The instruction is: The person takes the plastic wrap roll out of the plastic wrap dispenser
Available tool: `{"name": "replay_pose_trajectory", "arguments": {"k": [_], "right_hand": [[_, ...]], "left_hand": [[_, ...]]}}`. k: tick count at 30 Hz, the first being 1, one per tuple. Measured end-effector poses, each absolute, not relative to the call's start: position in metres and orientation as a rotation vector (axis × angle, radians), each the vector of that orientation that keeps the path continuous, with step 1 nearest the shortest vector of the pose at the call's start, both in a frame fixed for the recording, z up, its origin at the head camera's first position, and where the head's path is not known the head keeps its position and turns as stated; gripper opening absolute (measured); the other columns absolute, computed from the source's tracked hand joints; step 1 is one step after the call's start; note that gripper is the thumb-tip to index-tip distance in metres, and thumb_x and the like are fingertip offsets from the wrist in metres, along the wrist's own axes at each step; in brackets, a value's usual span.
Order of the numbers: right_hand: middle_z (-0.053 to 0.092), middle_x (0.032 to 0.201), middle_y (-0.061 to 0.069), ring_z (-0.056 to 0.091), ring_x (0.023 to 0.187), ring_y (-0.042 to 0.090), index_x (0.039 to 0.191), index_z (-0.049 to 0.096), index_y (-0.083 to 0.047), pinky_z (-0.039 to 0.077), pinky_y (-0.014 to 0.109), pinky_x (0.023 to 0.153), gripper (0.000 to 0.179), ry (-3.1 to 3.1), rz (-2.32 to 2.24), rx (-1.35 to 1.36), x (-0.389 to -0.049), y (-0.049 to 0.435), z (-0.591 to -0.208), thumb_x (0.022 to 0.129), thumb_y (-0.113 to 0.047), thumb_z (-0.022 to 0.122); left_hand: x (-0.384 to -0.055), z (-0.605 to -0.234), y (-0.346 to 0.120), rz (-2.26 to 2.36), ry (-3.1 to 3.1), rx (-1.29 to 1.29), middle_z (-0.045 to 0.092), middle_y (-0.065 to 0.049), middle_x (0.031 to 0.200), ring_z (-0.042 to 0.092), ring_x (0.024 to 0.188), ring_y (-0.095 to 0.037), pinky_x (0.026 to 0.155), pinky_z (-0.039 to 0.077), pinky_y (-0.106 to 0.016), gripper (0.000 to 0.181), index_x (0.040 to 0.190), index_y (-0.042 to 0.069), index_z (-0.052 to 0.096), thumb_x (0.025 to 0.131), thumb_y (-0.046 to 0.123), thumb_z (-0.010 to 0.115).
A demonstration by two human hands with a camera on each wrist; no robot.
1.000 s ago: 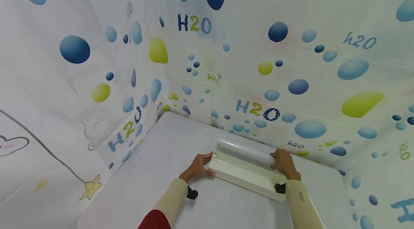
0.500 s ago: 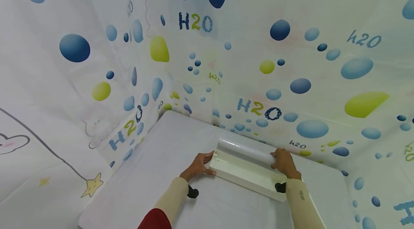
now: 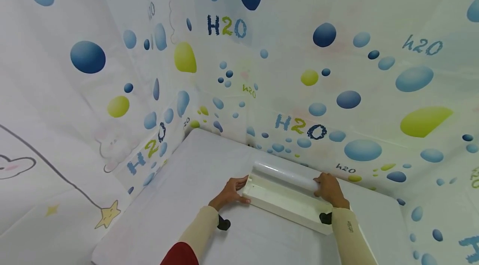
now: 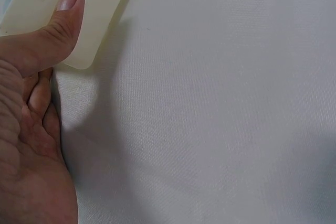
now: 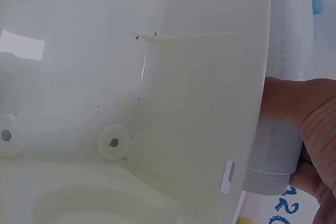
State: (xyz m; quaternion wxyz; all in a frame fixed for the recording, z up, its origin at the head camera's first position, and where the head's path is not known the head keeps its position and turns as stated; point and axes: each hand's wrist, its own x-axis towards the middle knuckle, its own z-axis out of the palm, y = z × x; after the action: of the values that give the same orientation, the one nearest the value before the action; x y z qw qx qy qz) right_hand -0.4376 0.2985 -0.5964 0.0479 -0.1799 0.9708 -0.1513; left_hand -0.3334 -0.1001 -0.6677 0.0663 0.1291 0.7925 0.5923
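Observation:
A long cream plastic tray (image 3: 286,204), open at the top, lies slantwise on the white table. My left hand (image 3: 230,193) grips its left end, thumb at the near side and fingers at the far corner. In the left wrist view the thumb (image 4: 65,24) presses on the tray's outer wall. Directly behind the tray lies a shiny translucent roll, like plastic wrap (image 3: 284,174). My right hand (image 3: 331,191) holds the roll near its right end. In the right wrist view, fingers and thumb curl about it beside the tray wall; the fingertips are partly hidden.
The white tabletop (image 3: 179,206) reaches a printed sheet wall (image 3: 277,102) close behind the roll. Another printed sheet (image 3: 75,132) hangs along the left. Inside the tray, the right wrist view shows round holed bosses (image 5: 114,142).
The hands, tray and roll keep their places on the table. Only the head view has shifted very slightly.

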Motion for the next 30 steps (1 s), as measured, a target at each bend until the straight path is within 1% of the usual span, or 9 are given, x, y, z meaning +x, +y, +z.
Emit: {"name": "replay_pose_trajectory", "arguments": {"k": [4,6,8,11,15,19,22,30], "right_hand": [[0.078,0.111,0.025,0.071,0.103,0.041,0.122,0.076,0.012,0.061,0.063,0.101,0.054,2.956,-0.468,-0.537,-0.439,0.299,-0.598,0.072,0.002,0.093],[0.078,0.111,0.025,0.07,0.102,0.041,0.123,0.076,0.012,0.061,0.063,0.1,0.054,2.956,-0.474,-0.536,-0.44,0.3,-0.6,0.073,0.002,0.093],[0.078,0.109,0.025,0.07,0.1,0.041,0.122,0.077,0.012,0.061,0.063,0.099,0.053,2.961,-0.473,-0.551,-0.441,0.301,-0.601,0.073,0.001,0.092],[0.078,0.108,0.024,0.07,0.099,0.042,0.121,0.077,0.012,0.062,0.063,0.098,0.053,2.966,-0.48,-0.577,-0.441,0.303,-0.603,0.071,0.002,0.092],[0.078,0.107,0.024,0.071,0.098,0.042,0.12,0.077,0.013,0.062,0.063,0.097,0.053,2.956,-0.488,-0.587,-0.44,0.305,-0.606,0.071,0.001,0.092],[0.078,0.107,0.025,0.071,0.097,0.044,0.12,0.077,0.013,0.062,0.064,0.096,0.053,2.956,-0.497,-0.588,-0.441,0.305,-0.607,0.07,0.001,0.092],[0.078,0.108,0.026,0.072,0.098,0.045,0.12,0.077,0.013,0.062,0.064,0.097,0.053,2.956,-0.501,-0.585,-0.442,0.304,-0.608,0.071,0.001,0.092],[0.078,0.109,0.026,0.072,0.098,0.044,0.121,0.077,0.013,0.062,0.064,0.097,0.054,2.951,-0.49,-0.571,-0.443,0.305,-0.614,0.071,0.001,0.093]], "left_hand": [[-0.332,-0.668,-0.101,1.815,2.365,0.4,0.042,-0.032,0.165,0.046,0.153,-0.052,0.127,0.044,-0.055,0.1,0.159,-0.014,0.041,0.077,-0.001,0.097],[-0.332,-0.669,-0.101,1.816,2.371,0.405,0.043,-0.03,0.166,0.047,0.154,-0.05,0.128,0.044,-0.052,0.1,0.159,-0.013,0.042,0.077,0.0,0.098],[-0.332,-0.67,-0.102,1.813,2.392,0.428,0.043,-0.031,0.165,0.048,0.153,-0.05,0.128,0.046,-0.05,0.099,0.158,-0.014,0.043,0.077,0.001,0.098],[-0.332,-0.671,-0.102,1.815,2.394,0.426,0.044,-0.031,0.165,0.048,0.153,-0.049,0.128,0.046,-0.05,0.099,0.158,-0.014,0.043,0.077,0.0,0.098],[-0.332,-0.67,-0.101,1.827,2.361,0.375,0.043,-0.03,0.166,0.046,0.155,-0.05,0.128,0.042,-0.056,0.099,0.159,-0.013,0.042,0.077,-0.004,0.097],[-0.331,-0.669,-0.099,1.838,2.355,0.355,0.043,-0.031,0.166,0.045,0.155,-0.051,0.128,0.04,-0.06,0.098,0.159,-0.014,0.042,0.077,-0.007,0.096],[-0.331,-0.669,-0.099,1.851,2.349,0.359,0.042,-0.031,0.166,0.045,0.155,-0.051,0.129,0.04,-0.06,0.098,0.159,-0.014,0.042,0.077,-0.008,0.095],[-0.332,-0.668,-0.1,1.829,2.363,0.383,0.041,-0.031,0.167,0.045,0.155,-0.05,0.129,0.04,-0.059,0.098,0.159,-0.014,0.042,0.077,-0.006,0.096]]}}
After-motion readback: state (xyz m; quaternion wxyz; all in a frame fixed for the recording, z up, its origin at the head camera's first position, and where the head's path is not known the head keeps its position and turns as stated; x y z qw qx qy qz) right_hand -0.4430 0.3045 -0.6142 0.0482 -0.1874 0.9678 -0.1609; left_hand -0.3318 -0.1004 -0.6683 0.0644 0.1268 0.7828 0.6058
